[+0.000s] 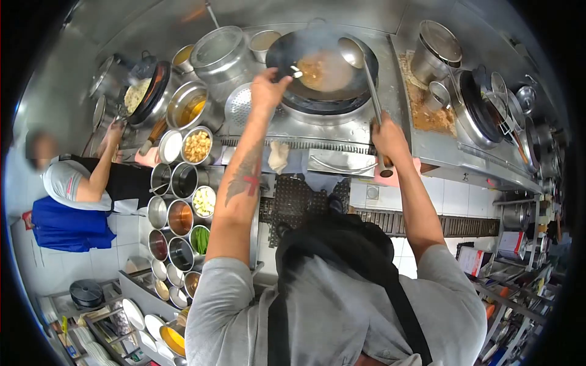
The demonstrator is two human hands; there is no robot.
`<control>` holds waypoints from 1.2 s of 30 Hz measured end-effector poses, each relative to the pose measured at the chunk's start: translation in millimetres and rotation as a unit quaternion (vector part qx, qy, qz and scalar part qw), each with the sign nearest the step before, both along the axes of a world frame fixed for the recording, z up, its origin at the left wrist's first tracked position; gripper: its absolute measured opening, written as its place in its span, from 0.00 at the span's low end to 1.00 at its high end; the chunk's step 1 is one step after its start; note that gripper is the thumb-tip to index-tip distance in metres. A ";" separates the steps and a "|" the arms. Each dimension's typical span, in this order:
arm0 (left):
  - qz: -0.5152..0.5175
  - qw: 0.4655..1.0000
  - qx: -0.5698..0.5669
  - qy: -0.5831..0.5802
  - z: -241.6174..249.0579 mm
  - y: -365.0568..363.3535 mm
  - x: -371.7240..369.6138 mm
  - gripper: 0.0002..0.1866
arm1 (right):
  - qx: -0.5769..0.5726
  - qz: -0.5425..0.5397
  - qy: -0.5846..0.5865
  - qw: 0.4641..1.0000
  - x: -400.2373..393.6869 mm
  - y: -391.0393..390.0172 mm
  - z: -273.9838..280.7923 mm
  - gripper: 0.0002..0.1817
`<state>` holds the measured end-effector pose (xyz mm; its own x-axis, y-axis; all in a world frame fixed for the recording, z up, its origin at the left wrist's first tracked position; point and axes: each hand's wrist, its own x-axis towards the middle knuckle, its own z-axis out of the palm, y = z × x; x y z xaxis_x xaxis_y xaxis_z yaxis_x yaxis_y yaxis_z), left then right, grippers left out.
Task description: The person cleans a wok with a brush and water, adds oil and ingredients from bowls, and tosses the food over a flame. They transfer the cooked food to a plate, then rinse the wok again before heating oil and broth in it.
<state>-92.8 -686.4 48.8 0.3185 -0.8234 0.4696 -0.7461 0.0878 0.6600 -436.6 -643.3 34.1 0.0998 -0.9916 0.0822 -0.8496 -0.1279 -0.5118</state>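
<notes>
My left hand [268, 90] is over the left rim of a black wok [360, 91], its fingers apart. Just off its fingertips are small white pieces [297, 72], which look loose above the wok. Brown, steaming food [312, 70] lies in the wok's bottom. My right hand [390, 139] is wrapped round the long handle of a metal ladle [351, 52], below and right of the wok. The ladle's bowl rests near the wok's upper right side, apart from the food.
A perforated strainer [242, 105] and a lidded pot [221, 52] stand left of the wok. Several ingredient tins, one with fried cubes [198, 146], line my left. A co-worker [82, 180] works at another wok [149, 91]. A third wok [479, 110] stands right.
</notes>
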 end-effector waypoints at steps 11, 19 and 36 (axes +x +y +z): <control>-0.151 0.979 0.110 -0.085 -70.5 -32.3 -129.3 0.11 | 0.019 0.184 0.005 0.983 -44.1 -21.5 38.4 0.29; -0.156 0.981 0.105 -0.036 -72.9 -26.8 -124.5 0.13 | 0.042 0.080 0.044 0.995 -6.9 -37.1 2.9 0.29; -0.159 0.983 0.023 -0.086 -75.3 -12.9 -102.5 0.13 | -0.068 0.265 0.272 0.923 -52.7 -103.2 65.8 0.34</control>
